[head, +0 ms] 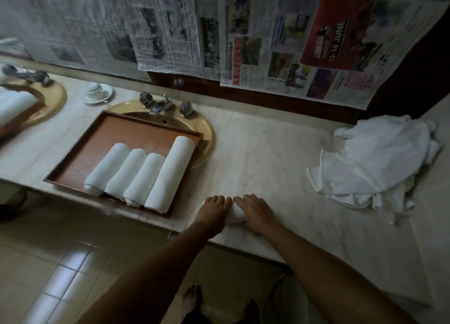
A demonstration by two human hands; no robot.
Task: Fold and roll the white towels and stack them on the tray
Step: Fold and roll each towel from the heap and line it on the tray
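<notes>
One long pale marble worktop (pixel 267 153) fills most of the view, running from the left edge to the right, where it turns a corner. Sheets of newspaper (pixel 304 43) cover the wall behind it; most of the print is too blurred to read. A heap of unfolded white towels (pixel 372 160) lies crumpled on the right end of the worktop, well apart from everything else. A wooden tray (pixel 97 151) sits across a yellow-brown sink (pixel 207 133), hiding most of the basin; only the far rim and the tap (pixel 158 105) show. Four rolled towels (pixel 143 175) lie side by side on the tray, touching each other, the rightmost longer than the rest. At the left edge a second sink (pixel 54 97) with another tray of white cloth is cut off by the frame. A cup on a saucer (pixel 98 92) stands between the two sinks.

Near the front edge of the worktop, just right of the tray, the left hand (pixel 214 210) and right hand (pixel 255 211) lie palm down, close together, fingers fairly straight, pressing on a small white towel roll (pixel 235 215). The hands cover nearly all of it; only a strip between them shows.
</notes>
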